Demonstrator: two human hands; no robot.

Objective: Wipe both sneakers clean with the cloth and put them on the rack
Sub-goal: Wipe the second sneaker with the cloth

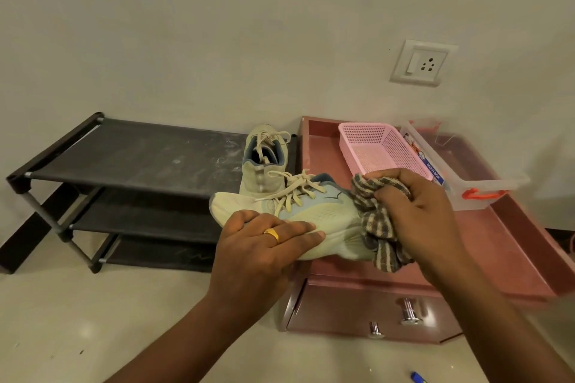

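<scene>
My left hand (264,242) grips a pale green and blue sneaker (314,213) by its side, holding it in the air, toe to the left. At the sneaker's heel, my right hand (417,211) holds a bunched brown-and-cream striped cloth (378,224) against it. The second sneaker (264,165) stands on the right end of the top shelf of the black three-tier shoe rack (124,158), heel toward me, its laces loose.
A reddish-brown low drawer unit (513,239) stands right of the rack against the wall. On it sit a pink mesh basket (382,146) and a clear plastic box with orange clips (460,177). A wall socket (420,62) is above. A blue object (417,377) lies on the floor.
</scene>
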